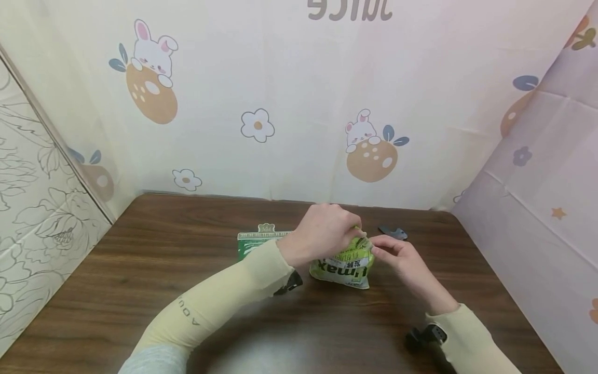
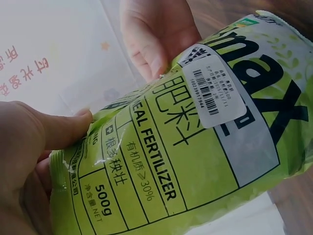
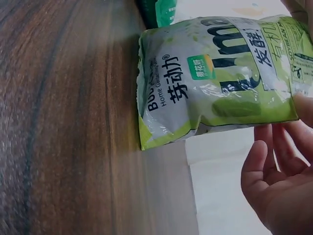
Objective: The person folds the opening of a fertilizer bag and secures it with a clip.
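Observation:
A green and white fertilizer bag (image 1: 343,267) stands on the table, its printing upside down in the head view. My left hand (image 1: 324,228) reaches over it and pinches its top edge. In the left wrist view, the thumb of the left hand (image 2: 39,142) presses on the bag's end near the 500g mark. My right hand (image 1: 397,254) pinches the right part of that top edge between thumb and fingers. The right wrist view shows the right hand (image 3: 283,176) at one end of the fertilizer bag (image 3: 220,78), its opposite end low by the wood.
Behind my left forearm lies a green flat item (image 1: 252,244) with a ruled pale edge and a tab. A small dark flat object (image 1: 393,232) lies behind my right hand. A patterned curtain (image 1: 299,104) hangs beyond the brown wooden table (image 1: 140,270).

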Motion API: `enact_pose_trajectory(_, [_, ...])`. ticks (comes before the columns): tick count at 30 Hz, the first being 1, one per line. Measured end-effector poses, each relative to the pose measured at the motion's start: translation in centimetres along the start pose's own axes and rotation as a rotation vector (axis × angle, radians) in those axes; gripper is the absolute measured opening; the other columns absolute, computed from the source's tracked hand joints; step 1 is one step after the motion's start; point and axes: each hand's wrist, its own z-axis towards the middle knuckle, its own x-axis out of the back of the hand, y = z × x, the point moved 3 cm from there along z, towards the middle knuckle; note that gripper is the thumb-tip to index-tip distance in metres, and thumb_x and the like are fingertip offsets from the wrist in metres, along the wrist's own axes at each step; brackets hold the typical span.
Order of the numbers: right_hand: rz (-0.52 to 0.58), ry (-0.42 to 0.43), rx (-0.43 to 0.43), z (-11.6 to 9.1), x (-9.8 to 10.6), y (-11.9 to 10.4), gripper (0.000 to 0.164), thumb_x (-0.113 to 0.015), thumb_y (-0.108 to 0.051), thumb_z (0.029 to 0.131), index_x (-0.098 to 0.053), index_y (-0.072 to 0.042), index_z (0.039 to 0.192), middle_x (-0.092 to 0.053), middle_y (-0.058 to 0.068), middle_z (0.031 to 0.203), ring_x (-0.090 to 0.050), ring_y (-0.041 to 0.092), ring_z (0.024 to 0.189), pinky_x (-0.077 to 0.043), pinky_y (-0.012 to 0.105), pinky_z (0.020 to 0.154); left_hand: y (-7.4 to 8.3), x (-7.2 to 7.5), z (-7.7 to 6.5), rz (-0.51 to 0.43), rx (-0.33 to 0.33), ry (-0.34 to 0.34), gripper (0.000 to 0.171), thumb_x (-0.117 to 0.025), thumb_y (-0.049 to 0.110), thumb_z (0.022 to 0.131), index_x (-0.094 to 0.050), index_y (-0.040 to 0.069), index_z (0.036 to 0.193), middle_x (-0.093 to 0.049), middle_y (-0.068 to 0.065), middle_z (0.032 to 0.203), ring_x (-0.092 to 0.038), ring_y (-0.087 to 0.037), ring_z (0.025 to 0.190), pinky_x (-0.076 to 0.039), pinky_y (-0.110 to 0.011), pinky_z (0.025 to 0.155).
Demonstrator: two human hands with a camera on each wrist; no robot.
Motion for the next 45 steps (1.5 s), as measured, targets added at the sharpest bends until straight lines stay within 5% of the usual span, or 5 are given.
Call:
enact_pose_trajectory(7, [-0.055, 0.048, 0.049, 0.2, -0.1, 0.1, 0.014, -0.062, -0.018, 0.100, -0.072, -0.008, 0.101, -0.067, 0.007, 0.104, -0.059, 0.020, 0.100, -0.049, 0.030, 0.084, -0.2, 0.2, 0.0, -0.026, 0.021, -0.030, 0.019, -0.066, 0.036, 0.097, -0.078, 0.023, 0.100, -0.068, 0.013, 0.079, -0.052, -0.002, 0.054, -0.040, -0.020, 0.046])
enact_pose_trajectory(15, [-0.093, 0.088, 0.073, 0.3, -0.2, 0.3, 0.008, -0.064, -0.013, 0.098, -0.071, -0.010, 0.096, -0.066, 0.005, 0.100, -0.060, 0.019, 0.095, -0.050, 0.028, 0.081, -0.5, 0.1, -0.1, -0.051, 0.016, -0.027, 0.018, -0.066, 0.035, 0.097, -0.078, 0.022, 0.101, -0.070, 0.013, 0.082, -0.052, -0.001, 0.055, -0.040, -0.018, 0.048])
enact_pose_trajectory(34, [-0.089, 0.082, 0.072, 0.0, 0.4, 1.2, 0.017, -0.065, -0.019, 0.098, -0.072, -0.008, 0.109, -0.068, 0.006, 0.109, -0.062, 0.015, 0.098, -0.053, 0.027, 0.080, -1.3, 0.3, -0.5, -0.037, 0.028, -0.035, 0.015, -0.072, 0.037, 0.092, -0.076, 0.024, 0.098, -0.068, 0.016, 0.081, -0.054, 0.001, 0.059, -0.042, -0.019, 0.052])
enact_pose_trajectory(41, [-0.093, 0.115, 0.040, 0.0, 2.3, 1.5, 0.027, -0.063, -0.024, 0.100, -0.069, -0.002, 0.115, -0.069, 0.010, 0.111, -0.063, 0.017, 0.098, -0.052, 0.030, 0.082, -1.5, 0.5, -0.6, -0.021, 0.024, -0.016, 0.018, -0.071, 0.041, 0.092, -0.077, 0.025, 0.099, -0.069, 0.017, 0.082, -0.053, 0.001, 0.059, -0.042, -0.020, 0.051])
enact_pose_trajectory(45, [-0.083, 0.182, -0.002, 0.3, 4.0, 1.5, 0.035, -0.061, -0.028, 0.101, -0.066, 0.002, 0.119, -0.070, 0.000, 0.106, -0.064, 0.012, 0.095, -0.051, 0.028, 0.079, -1.7, 0.6, -0.8, -0.022, 0.026, -0.003, 0.018, -0.071, 0.042, 0.092, -0.077, 0.026, 0.099, -0.069, 0.017, 0.083, -0.053, 0.001, 0.061, -0.042, -0.020, 0.050])
